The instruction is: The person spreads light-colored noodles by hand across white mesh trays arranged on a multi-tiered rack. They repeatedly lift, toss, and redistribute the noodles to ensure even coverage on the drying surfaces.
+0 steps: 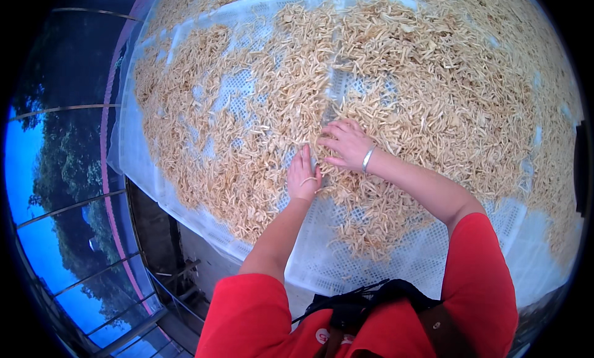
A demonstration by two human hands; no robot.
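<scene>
Pale tan dried strips (pixel 427 110) lie in a loose layer over white perforated trays (pixel 421 253). Near the seam between two trays, my left hand (pixel 303 175) rests flat at the strips' edge, fingers stretched out and a strip lying across its back. Just to the right and a little farther away, my right hand (pixel 348 144) touches the strips with its fingers spread; a silver bangle (pixel 369 159) circles its wrist. I see no strips gripped in either hand. The undersides of both hands are hidden.
More strips cover the trays toward the far and right sides. White netting (pixel 139 163) hangs at the left edge. Beyond it are a pink strap (pixel 106 172), thin metal bars (pixel 68 206) and dark framework (pixel 185 274) below the tray level.
</scene>
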